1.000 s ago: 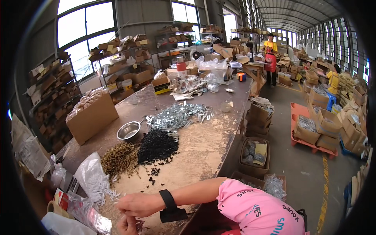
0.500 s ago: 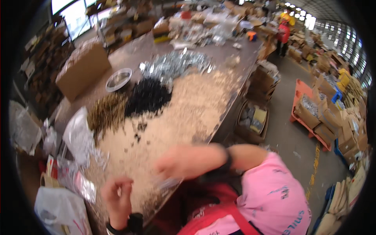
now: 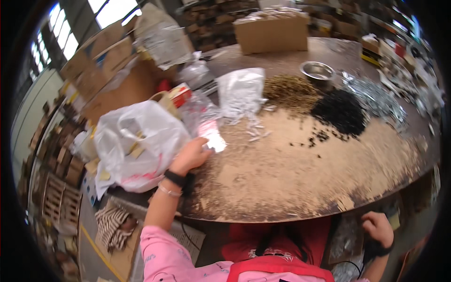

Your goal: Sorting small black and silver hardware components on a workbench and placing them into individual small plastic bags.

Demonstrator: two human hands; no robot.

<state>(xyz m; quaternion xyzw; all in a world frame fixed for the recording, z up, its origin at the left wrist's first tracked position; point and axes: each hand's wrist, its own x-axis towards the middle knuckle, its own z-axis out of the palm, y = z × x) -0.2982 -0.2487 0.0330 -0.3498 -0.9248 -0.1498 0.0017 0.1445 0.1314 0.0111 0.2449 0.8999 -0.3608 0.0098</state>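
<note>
Pink-sleeved left arm (image 3: 161, 209) stretched forward, left hand (image 3: 190, 156) beside silver packet (image 3: 213, 137) on table (image 3: 272, 178), grip unclear; right hand (image 3: 378, 229) curled off its edge, hold unclear; red print (image 3: 146, 176) blurred on big white bag (image 3: 136, 141), sleeve lettering (image 3: 149, 257) blue.

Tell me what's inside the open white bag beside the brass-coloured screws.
Slim white pieces spill from the mouth of the white bag onto the tabletop; the bag's plastic hides anything deeper.
</note>
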